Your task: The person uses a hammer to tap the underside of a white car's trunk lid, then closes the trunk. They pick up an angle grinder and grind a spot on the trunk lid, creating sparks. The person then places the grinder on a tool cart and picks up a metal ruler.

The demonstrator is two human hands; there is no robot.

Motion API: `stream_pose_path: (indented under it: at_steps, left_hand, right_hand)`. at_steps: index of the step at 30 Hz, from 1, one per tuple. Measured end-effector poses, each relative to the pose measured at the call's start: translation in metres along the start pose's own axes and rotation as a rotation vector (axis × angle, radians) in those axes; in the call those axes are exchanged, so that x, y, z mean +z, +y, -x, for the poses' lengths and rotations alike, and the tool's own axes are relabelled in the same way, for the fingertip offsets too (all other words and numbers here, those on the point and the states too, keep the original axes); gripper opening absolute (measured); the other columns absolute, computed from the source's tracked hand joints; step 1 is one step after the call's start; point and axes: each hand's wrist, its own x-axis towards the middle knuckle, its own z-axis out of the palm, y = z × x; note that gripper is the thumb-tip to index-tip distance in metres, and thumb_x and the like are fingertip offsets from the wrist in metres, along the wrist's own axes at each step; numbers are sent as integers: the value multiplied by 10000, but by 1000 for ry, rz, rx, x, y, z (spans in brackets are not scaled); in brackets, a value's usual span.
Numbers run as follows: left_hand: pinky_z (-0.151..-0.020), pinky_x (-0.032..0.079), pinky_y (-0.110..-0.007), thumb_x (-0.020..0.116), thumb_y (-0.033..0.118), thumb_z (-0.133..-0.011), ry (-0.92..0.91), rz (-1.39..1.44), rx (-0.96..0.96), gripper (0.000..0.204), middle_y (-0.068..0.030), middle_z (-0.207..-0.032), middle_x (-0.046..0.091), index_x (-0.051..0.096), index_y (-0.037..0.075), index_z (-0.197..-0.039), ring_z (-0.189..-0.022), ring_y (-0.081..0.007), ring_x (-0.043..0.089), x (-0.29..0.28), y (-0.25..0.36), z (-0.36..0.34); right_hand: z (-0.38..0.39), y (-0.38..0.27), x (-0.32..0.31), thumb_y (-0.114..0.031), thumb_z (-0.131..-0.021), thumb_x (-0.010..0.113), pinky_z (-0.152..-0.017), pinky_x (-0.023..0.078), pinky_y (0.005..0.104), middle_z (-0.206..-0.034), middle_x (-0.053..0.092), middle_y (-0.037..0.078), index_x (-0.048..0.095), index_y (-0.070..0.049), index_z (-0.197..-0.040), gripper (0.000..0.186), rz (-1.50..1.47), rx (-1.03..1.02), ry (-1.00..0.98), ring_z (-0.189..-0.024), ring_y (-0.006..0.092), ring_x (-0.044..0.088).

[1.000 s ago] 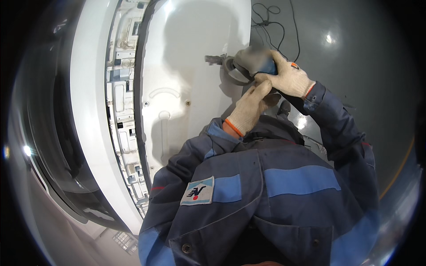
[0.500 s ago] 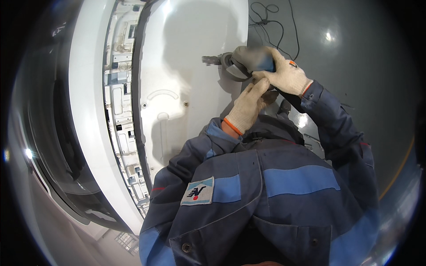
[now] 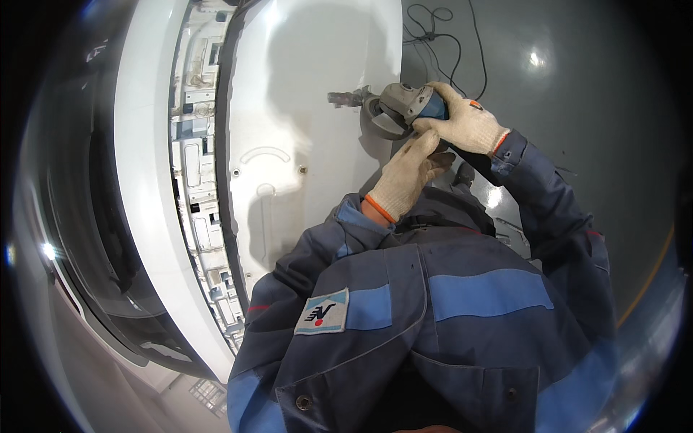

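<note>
An angle grinder point(image 3: 401, 99) with a grey head and blue body is held over the right edge of a white vehicle panel point(image 3: 317, 209). My gloved right hand point(image 3: 468, 123) wraps round its blue body from the right. Just below, my gloved left hand point(image 3: 408, 173) has its thumb and fingers around what looks like the grinder's rear part, mostly hidden by the hands. The grey disc guard point(image 3: 385, 123) faces left and toward me. A short, mottled brown stub point(image 3: 345, 99) sticks out left of the head; whether it belongs to the grinder I cannot tell.
Left of the panel runs a dark seal point(image 3: 225, 137), then a white frame strip point(image 3: 193, 162) with holes and brackets. Beyond stands a white body edge with dark glass point(image 3: 86, 187). A black cable point(image 3: 431, 35) lies looped on the grey floor point(image 3: 577, 108) at upper right.
The grinder's head, smeared earlier, now shows sharply and sits slightly turned. My left hand's lower fingers have spread a little to the right. My right hand stays nearly in place.
</note>
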Motion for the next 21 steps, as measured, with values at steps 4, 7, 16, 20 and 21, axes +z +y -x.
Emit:
stream_pose_path:
  at_steps: [4,7,16,20,21]
  left_hand:
    - [-1104,516,-452,625,446,-1133,-2,-34,25,563,-115,-1370,634,537,2,-1468,-1242,-247,651,-1,0,1]
    - [-1134,490,-486,555,493,-1150,-29,-89,7,622,-149,-1467,617,492,42,-1574,-1319,-288,627,-3,-1,6]
    - [-1113,504,-471,592,453,-1143,24,-40,-13,568,-112,-1421,641,528,33,-1521,-1275,-267,645,0,-2,20]
    - [-1113,510,-459,665,430,-1121,17,-3,-57,527,-101,-1332,662,577,13,-1432,-1265,-232,655,1,3,28]
    - [-1120,507,-459,668,429,-1121,11,0,-80,521,-102,-1330,664,581,13,-1422,-1273,-231,654,1,4,31]
  right_hand:
    - [2,1,2,-661,-831,786,-1059,599,454,-1347,734,303,455,-24,-1636,1078,-16,-16,47,-1220,418,759]
    - [4,2,5,-660,-832,790,-1064,596,461,-1355,729,312,455,-14,-1632,1082,-14,-12,8,-1223,423,756]
    - [14,1,9,-653,-866,774,-1081,589,451,-1379,705,340,435,-23,-1643,1056,-45,-33,-33,-1235,427,751]
    - [16,-1,10,-647,-872,770,-1068,598,458,-1398,692,342,421,-22,-1649,1057,-5,-62,-64,-1230,425,753]
    - [17,-1,10,-646,-873,769,-1065,599,459,-1400,691,342,419,-21,-1650,1057,27,-56,-77,-1229,425,753]
